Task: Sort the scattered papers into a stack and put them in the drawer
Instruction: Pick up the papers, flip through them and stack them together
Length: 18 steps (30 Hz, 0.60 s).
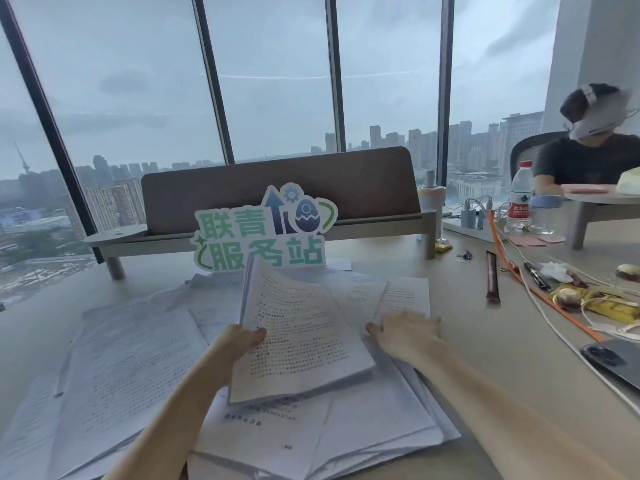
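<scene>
White printed sheets spread loose over a pale desk [485,358]

Head view: left hand [242,344] pinches a curling sheaf [301,337] above the scattered papers [131,358]; right hand [408,332] lies flat, fingers seemingly straight, on them

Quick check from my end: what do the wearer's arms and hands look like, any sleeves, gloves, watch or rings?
Both forearms are bare as far as the picture's lower edge; no sleeve or cuff shows. The left hand and the right hand wear no gloves. No watch, bracelet or ring is visible on either, though the wrists' undersides are hidden. No cables or markings.
</scene>
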Motion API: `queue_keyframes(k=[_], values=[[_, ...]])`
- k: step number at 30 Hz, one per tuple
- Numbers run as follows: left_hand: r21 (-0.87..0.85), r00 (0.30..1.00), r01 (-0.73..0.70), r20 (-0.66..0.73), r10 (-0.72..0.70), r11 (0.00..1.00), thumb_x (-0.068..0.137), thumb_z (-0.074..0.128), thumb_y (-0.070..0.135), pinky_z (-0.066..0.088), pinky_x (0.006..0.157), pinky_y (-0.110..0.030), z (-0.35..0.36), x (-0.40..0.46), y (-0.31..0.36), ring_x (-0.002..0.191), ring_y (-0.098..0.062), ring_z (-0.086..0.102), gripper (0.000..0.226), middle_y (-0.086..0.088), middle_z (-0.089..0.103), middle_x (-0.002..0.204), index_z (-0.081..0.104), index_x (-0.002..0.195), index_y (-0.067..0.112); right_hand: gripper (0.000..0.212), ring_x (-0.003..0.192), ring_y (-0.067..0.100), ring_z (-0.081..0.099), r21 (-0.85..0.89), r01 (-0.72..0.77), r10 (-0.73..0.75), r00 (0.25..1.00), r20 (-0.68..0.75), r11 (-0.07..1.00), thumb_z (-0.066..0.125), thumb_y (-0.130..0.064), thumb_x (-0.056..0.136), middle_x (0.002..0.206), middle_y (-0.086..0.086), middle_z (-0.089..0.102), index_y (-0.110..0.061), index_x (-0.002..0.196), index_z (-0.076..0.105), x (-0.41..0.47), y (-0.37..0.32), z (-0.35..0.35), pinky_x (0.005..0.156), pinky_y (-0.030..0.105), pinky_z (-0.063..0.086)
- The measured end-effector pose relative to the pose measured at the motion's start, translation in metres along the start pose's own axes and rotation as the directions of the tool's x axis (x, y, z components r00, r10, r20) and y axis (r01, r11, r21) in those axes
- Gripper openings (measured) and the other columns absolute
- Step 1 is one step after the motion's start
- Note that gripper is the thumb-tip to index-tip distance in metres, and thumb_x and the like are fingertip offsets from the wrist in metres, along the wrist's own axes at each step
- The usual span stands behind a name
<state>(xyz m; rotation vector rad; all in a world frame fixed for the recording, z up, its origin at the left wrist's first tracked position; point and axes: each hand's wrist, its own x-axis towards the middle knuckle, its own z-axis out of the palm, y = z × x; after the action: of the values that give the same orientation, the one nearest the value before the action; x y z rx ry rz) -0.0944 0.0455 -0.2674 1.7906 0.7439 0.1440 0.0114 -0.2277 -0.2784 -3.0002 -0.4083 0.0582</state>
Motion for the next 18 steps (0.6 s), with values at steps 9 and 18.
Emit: queue_keyframes(k=[9,18], values=[[0.077,1.000,-0.010,0.002,0.010,0.997,0.094,0.065,0.021,0.052,0.058,-0.028,0.008,0.011,0.003,0.076,-0.028,0.068,0.026,-0.013,0.071,0.090,0.063,0.113,0.003,0.050,0.133,0.035,0.046,0.364,0.065,-0.087,0.995,0.043,0.929,0.046,-0.042,0.097,0.140,0.010,0.056,-0.024,0.144,0.041,0.002,-0.002,-0.006,0.105,0.041,0.042],[0.096,0.999,-0.034,-0.011,0.036,0.995,0.093,0.066,0.024,0.058,0.081,-0.041,0.011,0.015,0.002,0.089,-0.032,0.070,0.029,-0.015,0.072,0.100,0.063,0.115,0.005,0.075,0.140,0.031,0.037,0.878,-0.126,0.279,0.960,-0.009,0.462,0.077,-0.015,0.082,0.148,0.017,0.043,-0.012,0.148,0.040,0.015,0.022,-0.017,0.106,0.034,0.040]])
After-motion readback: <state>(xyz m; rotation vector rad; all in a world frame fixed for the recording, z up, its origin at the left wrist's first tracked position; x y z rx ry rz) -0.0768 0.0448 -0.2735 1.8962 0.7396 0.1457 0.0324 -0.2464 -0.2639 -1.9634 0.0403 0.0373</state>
